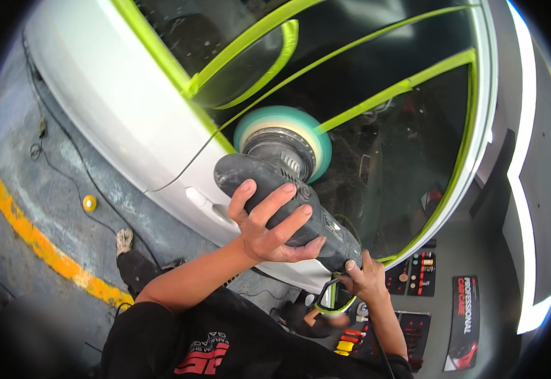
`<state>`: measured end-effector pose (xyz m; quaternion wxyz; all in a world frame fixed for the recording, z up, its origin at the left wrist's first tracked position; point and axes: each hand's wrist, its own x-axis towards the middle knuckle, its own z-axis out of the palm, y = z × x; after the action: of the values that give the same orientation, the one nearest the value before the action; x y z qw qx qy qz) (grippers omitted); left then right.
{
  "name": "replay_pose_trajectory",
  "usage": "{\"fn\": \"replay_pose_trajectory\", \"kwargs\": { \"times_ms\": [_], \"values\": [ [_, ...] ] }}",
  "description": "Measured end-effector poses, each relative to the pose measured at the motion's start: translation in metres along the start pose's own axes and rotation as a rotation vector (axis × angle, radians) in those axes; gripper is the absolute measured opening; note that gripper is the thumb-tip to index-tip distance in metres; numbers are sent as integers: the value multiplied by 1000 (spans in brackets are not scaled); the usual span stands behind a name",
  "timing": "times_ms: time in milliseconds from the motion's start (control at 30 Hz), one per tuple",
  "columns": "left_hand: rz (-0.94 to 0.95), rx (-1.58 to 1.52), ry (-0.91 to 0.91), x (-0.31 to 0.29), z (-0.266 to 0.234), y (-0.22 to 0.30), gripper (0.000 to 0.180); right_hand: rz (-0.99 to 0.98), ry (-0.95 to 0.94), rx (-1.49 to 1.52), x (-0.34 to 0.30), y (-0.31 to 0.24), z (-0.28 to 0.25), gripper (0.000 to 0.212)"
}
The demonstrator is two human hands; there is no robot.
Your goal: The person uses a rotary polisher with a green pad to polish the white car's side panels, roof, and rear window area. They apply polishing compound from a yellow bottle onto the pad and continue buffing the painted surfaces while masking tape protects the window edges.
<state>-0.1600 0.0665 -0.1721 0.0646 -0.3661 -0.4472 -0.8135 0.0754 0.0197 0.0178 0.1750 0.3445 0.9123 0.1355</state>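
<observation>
Grey floor (48,196) borders the white car (130,107), its dark window (408,151) edged with lime tape (380,96). From my head view, my left grip (266,234) wraps the polisher (320,218) and my right grip (365,278) holds its tail end, teal pad (263,117) at the glass; this looks like buffing, probably calling next for flat, steady pressure.

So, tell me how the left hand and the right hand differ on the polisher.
The left hand lies over the thicker part of the black polisher, nearer the pad; the right hand is at its narrow rear end. The left hand shows spread fingers; the right hand shows mainly its thumb and back. Both are bare and hold the same tool.
</observation>
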Motion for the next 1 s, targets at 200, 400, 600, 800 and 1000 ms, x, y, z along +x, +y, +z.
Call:
{"fn": "replay_pose_trajectory", "kwargs": {
  "times_ms": [200, 400, 600, 800, 1000],
  "values": [
    [64, -65, 2, 76, 32, 27, 42, 4, 183, 74, -5, 27, -24, 80],
    [202, -231, -7, 169, 81, 60, 45, 211, 450, 130, -32, 52, -33, 91],
    [200, -219, 29, 167, 73, 49, 41, 231, 366, 103, -21, 52, -28, 99],
    [160, -161, 25, 140, 52, 37, 38, 22, 373, 214, 12, 31, -29, 102],
    [320, -251, 112, 220, 83, 40, 42, 107, 517, 202, 43, 40, -67, 90]
  ]
}}
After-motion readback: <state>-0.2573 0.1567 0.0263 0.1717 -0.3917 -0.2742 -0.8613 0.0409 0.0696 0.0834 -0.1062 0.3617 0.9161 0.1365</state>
